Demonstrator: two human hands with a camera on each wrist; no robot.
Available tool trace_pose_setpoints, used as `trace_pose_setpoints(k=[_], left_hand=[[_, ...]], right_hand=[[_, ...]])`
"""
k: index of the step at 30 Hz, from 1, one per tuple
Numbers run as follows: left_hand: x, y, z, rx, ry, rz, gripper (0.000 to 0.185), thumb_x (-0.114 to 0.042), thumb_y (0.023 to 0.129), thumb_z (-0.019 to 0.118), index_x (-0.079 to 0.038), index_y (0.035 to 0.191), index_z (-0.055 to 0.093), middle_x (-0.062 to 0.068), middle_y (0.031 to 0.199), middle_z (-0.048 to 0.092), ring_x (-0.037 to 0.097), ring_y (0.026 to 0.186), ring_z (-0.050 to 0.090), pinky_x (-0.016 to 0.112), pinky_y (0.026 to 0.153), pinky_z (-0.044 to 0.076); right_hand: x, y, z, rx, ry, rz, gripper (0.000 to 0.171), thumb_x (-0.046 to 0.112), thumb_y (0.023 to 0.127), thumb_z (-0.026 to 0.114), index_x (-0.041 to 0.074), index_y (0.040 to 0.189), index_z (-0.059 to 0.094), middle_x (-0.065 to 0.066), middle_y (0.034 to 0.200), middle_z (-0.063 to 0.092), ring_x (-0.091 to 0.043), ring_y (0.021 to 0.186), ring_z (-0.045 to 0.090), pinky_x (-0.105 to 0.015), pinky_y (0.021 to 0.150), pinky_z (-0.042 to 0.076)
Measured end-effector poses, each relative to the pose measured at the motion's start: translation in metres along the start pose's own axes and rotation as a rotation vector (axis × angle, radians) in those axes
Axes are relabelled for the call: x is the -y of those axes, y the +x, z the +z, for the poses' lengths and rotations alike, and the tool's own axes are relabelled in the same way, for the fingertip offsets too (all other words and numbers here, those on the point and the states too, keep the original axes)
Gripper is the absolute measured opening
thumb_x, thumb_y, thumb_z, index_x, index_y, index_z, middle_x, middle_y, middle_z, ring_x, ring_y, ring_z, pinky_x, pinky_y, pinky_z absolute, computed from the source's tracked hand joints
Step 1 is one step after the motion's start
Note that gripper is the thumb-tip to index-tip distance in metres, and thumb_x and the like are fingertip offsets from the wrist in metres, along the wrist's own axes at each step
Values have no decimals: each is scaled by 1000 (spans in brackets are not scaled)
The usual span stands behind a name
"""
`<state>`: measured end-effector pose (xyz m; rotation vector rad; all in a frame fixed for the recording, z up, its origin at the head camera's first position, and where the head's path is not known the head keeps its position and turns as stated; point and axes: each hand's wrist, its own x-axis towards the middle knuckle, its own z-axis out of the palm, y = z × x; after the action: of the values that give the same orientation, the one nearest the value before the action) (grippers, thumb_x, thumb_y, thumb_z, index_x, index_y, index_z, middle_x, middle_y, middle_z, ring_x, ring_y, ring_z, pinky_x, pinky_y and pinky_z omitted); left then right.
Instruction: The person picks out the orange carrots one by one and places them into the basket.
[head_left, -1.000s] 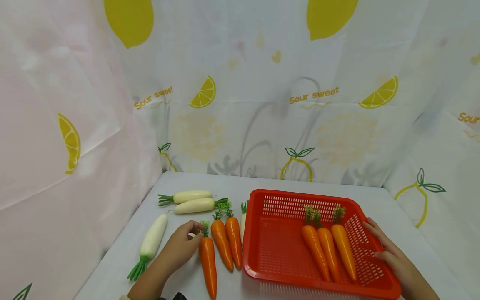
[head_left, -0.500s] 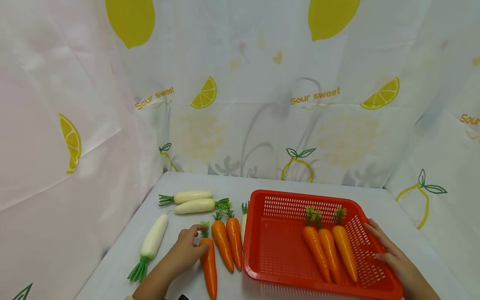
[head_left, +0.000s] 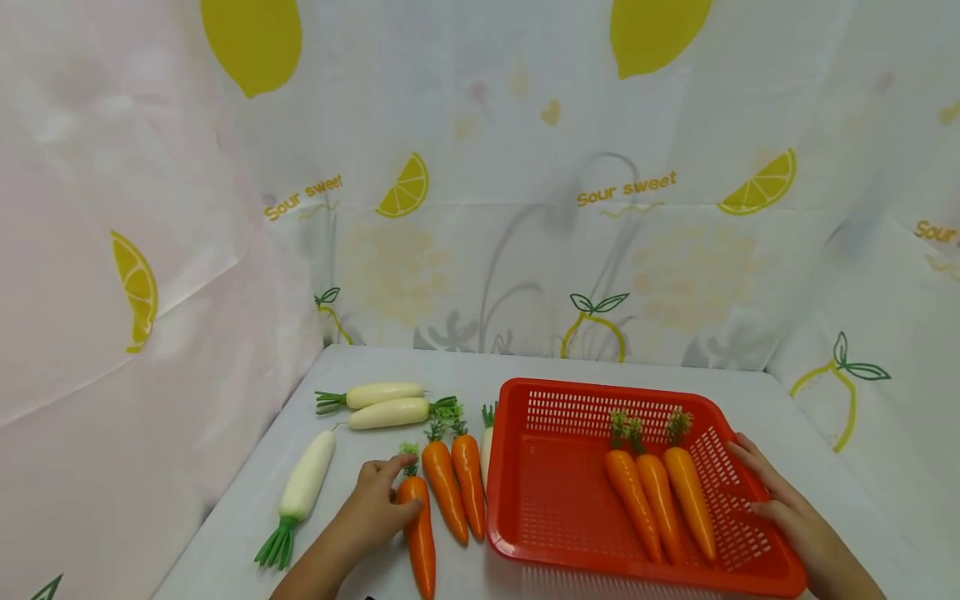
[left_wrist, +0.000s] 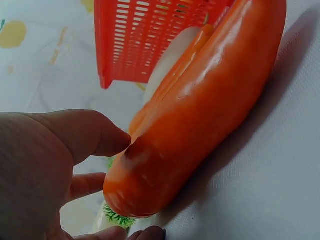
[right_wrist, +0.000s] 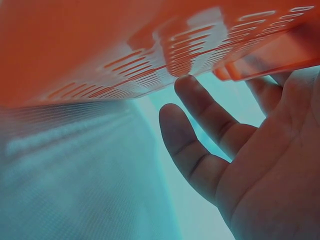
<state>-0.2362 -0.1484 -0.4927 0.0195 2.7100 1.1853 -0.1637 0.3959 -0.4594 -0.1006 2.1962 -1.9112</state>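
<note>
Orange and glossy, the plastic carrot point(head_left: 418, 533) lies on the white surface point(head_left: 525, 375), leftmost of three beside the red basket point(head_left: 525, 533). We judge it light, stiff and slippery, best gripped round its thick upper end. Our left hand point(head_left: 372, 507) curls thumb and fingers point(left_wrist: 90, 135) about that end. Our right hand point(head_left: 780, 508) rests relaxed fingers point(right_wrist: 192, 150) against the basket's right edge.
</note>
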Motion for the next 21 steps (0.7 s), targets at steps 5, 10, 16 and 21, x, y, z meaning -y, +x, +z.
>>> trace_pose_setpoints(k=[5, 10, 16, 21], left_hand=[[0, -1, 2, 6, 18, 0, 55, -35, 77, 77, -27, 127, 56, 18, 125, 39, 21, 91, 49, 36, 74, 44], [-1, -2, 3, 17, 46, 5, 50, -38, 76, 77, -24, 121, 59, 17, 120, 43, 21, 89, 50, 37, 74, 44], [-1, 0, 5, 33, 100, 57, 49, -39, 78, 74, -22, 122, 59, 11, 115, 51, 19, 91, 51, 38, 75, 44], [1, 1, 5, 58, 102, 81, 51, -39, 80, 73, -20, 125, 58, 9, 115, 55, 20, 94, 52, 40, 76, 45]], right_hand=[[1, 1, 0, 1, 13, 28, 63, 8, 101, 33, 34, 154, 9, 30, 154, -11, 23, 105, 41, -50, 82, 53], [-2, 0, -3, 38, 64, 41, 63, 8, 101, 29, 35, 154, 7, 33, 153, -10, 21, 107, 42, -51, 84, 52], [-4, 1, -5, 70, 53, 7, 62, 8, 102, 28, 32, 154, 6, 33, 153, -10, 21, 110, 41, -49, 83, 53], [-5, 2, -5, 80, 45, 9, 61, 10, 103, 28, 32, 154, 5, 32, 153, -11, 22, 111, 40, -47, 84, 54]])
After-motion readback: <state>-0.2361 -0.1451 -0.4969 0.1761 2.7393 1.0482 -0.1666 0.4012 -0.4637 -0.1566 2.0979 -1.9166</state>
